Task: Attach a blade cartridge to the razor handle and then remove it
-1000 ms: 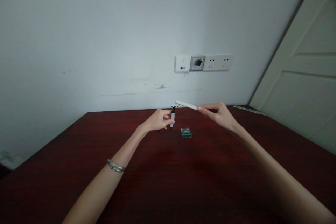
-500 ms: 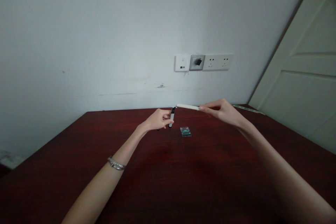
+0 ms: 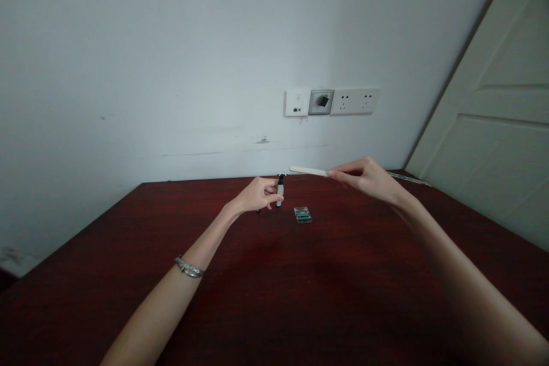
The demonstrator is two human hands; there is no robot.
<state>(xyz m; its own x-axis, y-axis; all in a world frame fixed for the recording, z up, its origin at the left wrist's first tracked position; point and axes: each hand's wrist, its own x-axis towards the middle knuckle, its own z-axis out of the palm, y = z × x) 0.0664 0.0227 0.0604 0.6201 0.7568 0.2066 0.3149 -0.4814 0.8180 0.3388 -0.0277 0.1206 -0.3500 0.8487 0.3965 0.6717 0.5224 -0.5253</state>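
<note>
Hand count: two, well apart, the bare left hand (image 3: pixel 257 194) and the bare right hand (image 3: pixel 371 178).
Held tools: two, one per hand: a grey-handled razor-like tool (image 3: pixel 280 191) with black neck and T-shaped head, and a long, flat, off-white stick (image 3: pixel 309 171) with a rounded tip.
Left grip: thumb and fingers closed on the razor-like tool's handle, near upright, head up.
Right grip: thumb and fingers pinched on the stick's right end; its free tip points left, just beside the tool's head, a slight gap showing.
Clear case: one small, flat, transparent case (image 3: pixel 302 215) with green contents, lying on the dark red-brown wooden table (image 3: pixel 274 291), right of the left hand.
Dark bit: one small black object (image 3: pixel 258 211), partly hidden by the left hand; too small to identify.
Wristwear: one silver bracelet (image 3: pixel 189 267) around the left forearm.
Wall sockets: two white outlets (image 3: pixel 343 105), right of one grey-framed plate (image 3: pixel 315 110).
</note>
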